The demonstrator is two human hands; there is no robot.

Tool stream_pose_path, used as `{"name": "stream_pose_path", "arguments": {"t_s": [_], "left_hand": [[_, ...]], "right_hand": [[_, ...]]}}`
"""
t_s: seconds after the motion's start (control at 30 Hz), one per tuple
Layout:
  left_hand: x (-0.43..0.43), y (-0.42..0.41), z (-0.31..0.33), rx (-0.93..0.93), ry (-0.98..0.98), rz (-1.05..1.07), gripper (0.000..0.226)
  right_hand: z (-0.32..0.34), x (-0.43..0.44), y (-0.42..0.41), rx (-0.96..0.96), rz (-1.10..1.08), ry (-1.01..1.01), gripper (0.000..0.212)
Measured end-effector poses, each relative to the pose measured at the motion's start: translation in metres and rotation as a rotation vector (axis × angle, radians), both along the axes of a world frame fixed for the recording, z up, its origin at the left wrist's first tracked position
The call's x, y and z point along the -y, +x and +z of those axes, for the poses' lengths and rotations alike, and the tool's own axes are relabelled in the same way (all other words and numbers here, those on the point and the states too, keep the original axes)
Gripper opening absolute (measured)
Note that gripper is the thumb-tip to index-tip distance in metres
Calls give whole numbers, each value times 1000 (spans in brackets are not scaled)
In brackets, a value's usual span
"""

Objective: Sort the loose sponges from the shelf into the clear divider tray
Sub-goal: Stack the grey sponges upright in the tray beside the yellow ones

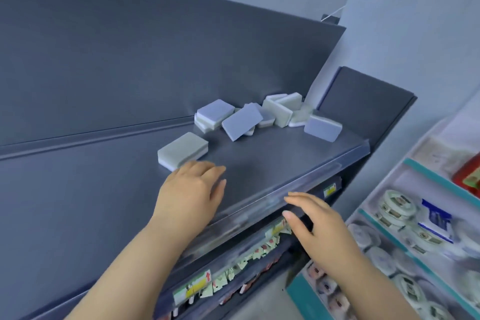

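No text can be read. A yellow-and-white price label (192, 290) below the left hand (189, 195) carries a red arrow, but its print is blurred. A second label (330, 190), just beyond the right hand (320, 226), is equally illegible.

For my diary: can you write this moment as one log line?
left hand: open, over shelf, by lone sponge | right hand: open, at shelf front | sponge pile: untouched | held: nothing
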State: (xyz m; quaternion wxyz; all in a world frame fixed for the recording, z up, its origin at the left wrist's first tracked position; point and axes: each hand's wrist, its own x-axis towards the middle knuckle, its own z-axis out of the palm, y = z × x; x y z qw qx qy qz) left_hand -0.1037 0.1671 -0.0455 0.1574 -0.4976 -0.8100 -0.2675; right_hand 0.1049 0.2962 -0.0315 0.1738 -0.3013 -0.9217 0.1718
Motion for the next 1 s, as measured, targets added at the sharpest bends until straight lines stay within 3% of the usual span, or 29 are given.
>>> {"name": "stream_pose_path", "arguments": {"t_s": [0.17,0.3,0.47,0.63,0.83,1.0], "left_hand": [[-33,-29,-3,-13,-98,72,27],[-48,-48,-9,19,-245,177,38],[-61,-67,-13,-98,-327,360,50],[-84,-69,-20,-51,-460,582,56],[-134,-47,-21,-38,-418,697,36],[-168,-26,-19,-23,-336,763,55]], "right_hand": [[-17,-39,-38,-100,57,-139,29],[-17,-75,-71,-178,148,-179,28],[-6,-136,-117,-231,295,-130,32],[10,-194,-159,-200,428,-94,36],[13,-237,-200,-127,496,-145,55],[7,-254,-213,-54,605,-232,66]]}}
